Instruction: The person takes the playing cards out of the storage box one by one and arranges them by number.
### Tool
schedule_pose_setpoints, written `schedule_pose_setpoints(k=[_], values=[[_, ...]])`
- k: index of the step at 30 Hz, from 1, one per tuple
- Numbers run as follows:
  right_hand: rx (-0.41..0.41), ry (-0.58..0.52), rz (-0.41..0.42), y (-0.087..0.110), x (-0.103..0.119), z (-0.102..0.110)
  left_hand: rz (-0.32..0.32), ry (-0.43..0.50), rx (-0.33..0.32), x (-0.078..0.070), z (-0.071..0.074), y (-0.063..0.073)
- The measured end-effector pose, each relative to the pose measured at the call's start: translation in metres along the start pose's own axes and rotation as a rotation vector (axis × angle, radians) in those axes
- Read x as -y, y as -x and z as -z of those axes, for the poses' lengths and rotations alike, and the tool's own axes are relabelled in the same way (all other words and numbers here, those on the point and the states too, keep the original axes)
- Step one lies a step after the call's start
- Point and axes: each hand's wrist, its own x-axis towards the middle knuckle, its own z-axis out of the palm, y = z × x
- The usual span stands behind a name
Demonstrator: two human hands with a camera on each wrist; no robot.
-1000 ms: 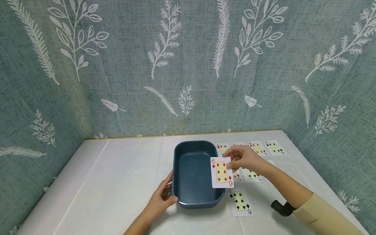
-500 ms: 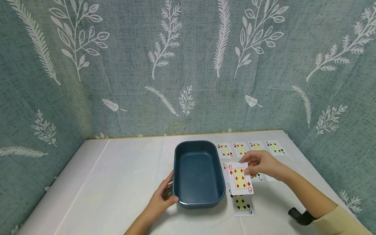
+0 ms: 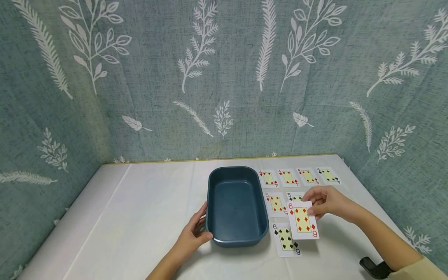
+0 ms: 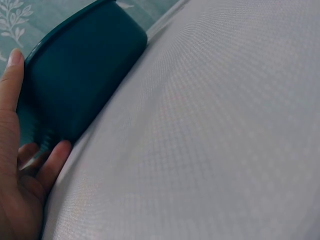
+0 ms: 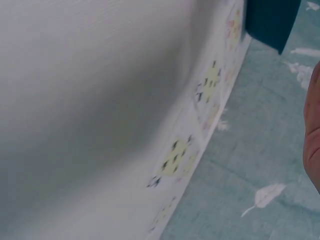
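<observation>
My right hand [image 3: 323,201] pinches a six of diamonds playing card [image 3: 301,223] by its upper right edge, face up. The card is over the table and overlaps the right side of the six of spades [image 3: 284,242] in the head view. In the right wrist view only part of the right hand [image 5: 312,132] shows at the edge, and the held card is out of sight. My left hand [image 3: 190,235] holds the dark blue plastic tub [image 3: 214,243] at its near left corner, thumb by the rim. The left wrist view has its fingers [image 4: 55,165] against the tub's outer wall.
Right of the tub, a back row of fours includes the four of spades [image 3: 328,176]. In front of it lie the five of diamonds [image 3: 275,203] and five of spades [image 3: 294,196]. A patterned cloth wall [image 3: 157,97] rises behind the white table [image 3: 140,217].
My right hand has carried the six of diamonds rightward and slightly nearer, from over the tub's right edge to beside the six of spades. The left hand and tub have stayed put.
</observation>
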Motion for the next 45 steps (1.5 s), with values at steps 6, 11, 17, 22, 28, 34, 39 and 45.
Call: schedule_pose_setpoints(k=[6, 11, 17, 22, 28, 34, 39, 45], values=[[0.017, 0.0, -0.058, 0.01, -0.007, 0.006, -0.007, -0.002, 0.008, 0.0, 0.0, 0.0], [0.024, 0.018, -0.121, 0.014, -0.012, 0.008, 0.008, 0.002, 0.0, 0.002, 0.001, -0.001], [0.054, 0.053, -0.121, 0.015, -0.02, 0.008, 0.007, -0.005, -0.004, 0.003, 0.002, -0.001], [0.06, 0.075, -0.138, 0.013, -0.026, 0.005, -0.004, -0.014, -0.003, 0.003, 0.002, -0.001], [0.049, 0.093, -0.162, 0.011, -0.031, 0.002, 0.003, -0.009, -0.003, 0.003, 0.002, -0.001], [0.045, 0.141, -0.184, 0.009, -0.035, -0.003, 0.002, -0.005, 0.001, 0.003, 0.002, -0.001], [0.044, 0.153, -0.209, 0.009, -0.038, -0.006, -0.012, -0.004, 0.009, 0.002, 0.002, 0.0], [0.037, 0.188, -0.22, 0.008, -0.042, -0.008, -0.018, 0.001, 0.014, 0.001, 0.001, 0.0]])
